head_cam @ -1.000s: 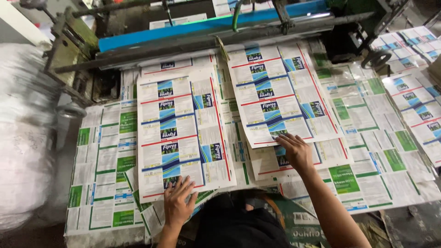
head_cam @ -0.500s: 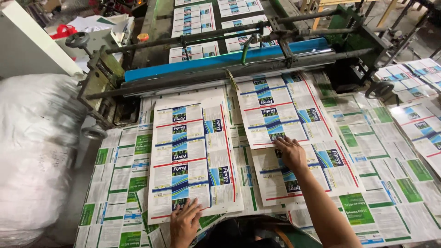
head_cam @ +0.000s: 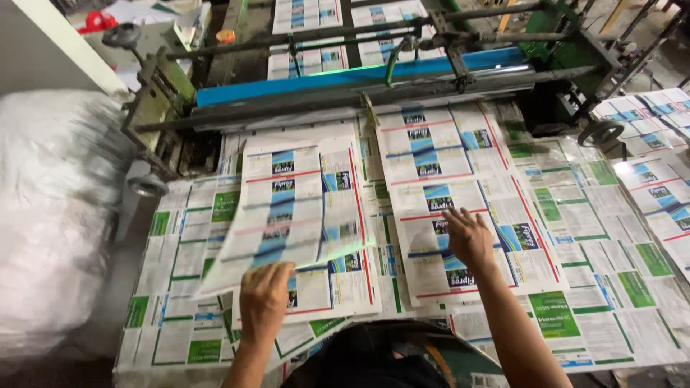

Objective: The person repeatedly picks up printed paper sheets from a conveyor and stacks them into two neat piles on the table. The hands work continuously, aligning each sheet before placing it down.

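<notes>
Two stacks of white printed sheets with blue and red bands lie side by side below a machine. My left hand [head_cam: 264,296] grips the near edge of the top sheet [head_cam: 287,208] of the left stack and holds it lifted and blurred above the stack. My right hand [head_cam: 467,238] lies flat, fingers spread, on the right stack [head_cam: 445,165], pressing its near part.
A machine with a blue bar [head_cam: 359,72] and dark rollers spans the far side, with more printed sheets feeding behind it. Green-and-white printed sheets [head_cam: 575,215] cover the table around the stacks. A large white bag [head_cam: 50,215] bulges at the left. A handwheel [head_cam: 600,131] sits right.
My left hand has taken the left stack's top sheet by its near edge and raised it. My right hand stays on the right stack. The camera view has shifted.
</notes>
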